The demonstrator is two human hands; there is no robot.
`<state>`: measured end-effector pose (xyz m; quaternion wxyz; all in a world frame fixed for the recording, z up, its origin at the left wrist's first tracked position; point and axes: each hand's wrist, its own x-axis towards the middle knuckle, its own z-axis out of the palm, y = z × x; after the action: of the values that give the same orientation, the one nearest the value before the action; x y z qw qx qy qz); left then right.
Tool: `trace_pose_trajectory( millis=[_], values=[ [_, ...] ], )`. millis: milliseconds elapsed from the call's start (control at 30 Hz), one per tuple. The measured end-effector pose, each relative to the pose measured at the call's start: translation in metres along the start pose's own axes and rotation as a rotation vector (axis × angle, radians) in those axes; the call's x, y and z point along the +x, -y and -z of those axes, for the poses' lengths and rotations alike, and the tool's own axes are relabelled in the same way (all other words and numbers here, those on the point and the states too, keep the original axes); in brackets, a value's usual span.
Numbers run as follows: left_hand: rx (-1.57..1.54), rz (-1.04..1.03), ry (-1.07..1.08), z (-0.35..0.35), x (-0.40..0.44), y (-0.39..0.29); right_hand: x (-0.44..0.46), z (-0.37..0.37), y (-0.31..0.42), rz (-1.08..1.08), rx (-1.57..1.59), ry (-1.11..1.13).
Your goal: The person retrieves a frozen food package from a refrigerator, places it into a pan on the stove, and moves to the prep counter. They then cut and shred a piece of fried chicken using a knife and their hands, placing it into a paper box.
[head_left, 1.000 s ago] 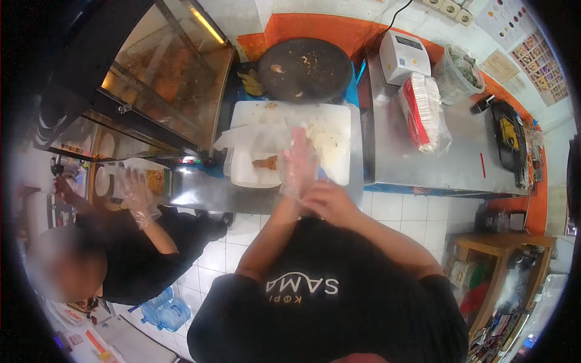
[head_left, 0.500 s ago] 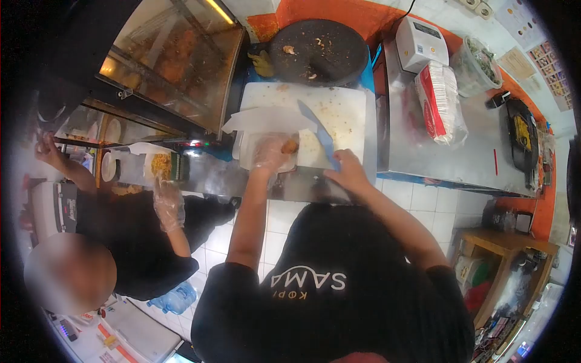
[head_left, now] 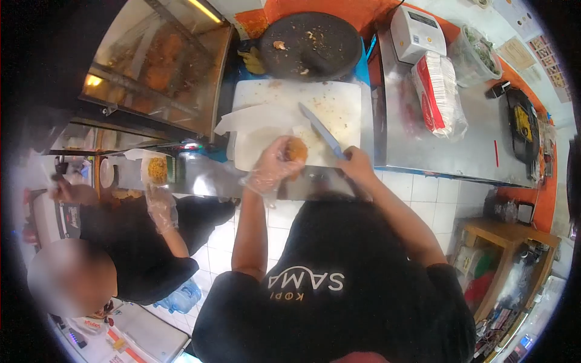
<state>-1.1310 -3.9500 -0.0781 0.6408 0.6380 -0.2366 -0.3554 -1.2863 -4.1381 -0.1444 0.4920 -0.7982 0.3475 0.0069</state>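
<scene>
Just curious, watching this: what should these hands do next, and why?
Perhaps move the brown food piece farther onto the white board: the left hand holds it near the edge, and the right hand holds a knife over the board.

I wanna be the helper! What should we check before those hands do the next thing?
1. Left hand in a clear plastic glove: ok.
2. Rounded, golden-brown food piece held in the left hand: ok.
3. Long, bluish knife held by its handle in the right hand: ok.
4. Gap between the blade and the left hand's fingers: ok, they look apart.
5. White, rectangular cutting board free of crumbs: not ok, little bits are scattered on it.
6. Blade resting on the board: cannot tell from this one view.
</scene>
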Motion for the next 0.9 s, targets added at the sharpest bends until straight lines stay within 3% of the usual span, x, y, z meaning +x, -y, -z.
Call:
trace_pose_trajectory(
  millis=[33, 100, 167, 233, 300, 433, 500, 533, 600, 733, 833, 900],
  values=[
    [0.091, 0.035, 0.042, -0.018, -0.001, -0.009, -0.009, 0.014, 0.000, -0.187, 0.239, 0.097],
    [0.164, 0.082, 0.090, -0.056, 0.003, -0.008, -0.029, 0.040, -0.015, -0.221, 0.353, 0.103],
    [0.582, 0.056, -0.045, -0.092, 0.016, 0.000, -0.050, 0.065, -0.033, -0.250, 0.460, 0.111],
    [0.628, 0.101, -0.131, -0.111, 0.040, 0.026, -0.070, 0.084, -0.047, -0.334, 0.644, 0.013],
    [0.775, 0.064, -0.333, -0.118, 0.068, 0.067, -0.082, 0.103, -0.050, -0.364, 0.628, 0.058],
    [0.827, 0.000, -0.477, -0.121, 0.080, 0.083, -0.085, 0.122, -0.046, -0.364, 0.523, 0.209],
    [0.894, -0.311, -0.469, -0.114, 0.073, 0.105, -0.086, 0.127, -0.032, -0.377, 0.467, 0.270],
    [0.901, -0.301, -0.453, -0.113, 0.070, 0.105, -0.085, 0.127, -0.027, -0.355, 0.377, 0.295],
    [0.044, 0.167, -0.233, -0.114, 0.065, 0.097, -0.084, 0.128, -0.020, -0.346, 0.305, 0.319],
    [-0.016, 0.103, -0.317, -0.124, 0.061, 0.077, -0.081, 0.126, -0.018, -0.277, 0.183, 0.315],
    [0.127, 0.171, -0.320, -0.127, 0.059, 0.063, -0.081, 0.126, -0.012, -0.210, 0.066, 0.280],
    [0.176, 0.083, -0.293, -0.128, 0.058, 0.061, -0.080, 0.123, -0.010, -0.194, 0.029, 0.256]
  ],
)
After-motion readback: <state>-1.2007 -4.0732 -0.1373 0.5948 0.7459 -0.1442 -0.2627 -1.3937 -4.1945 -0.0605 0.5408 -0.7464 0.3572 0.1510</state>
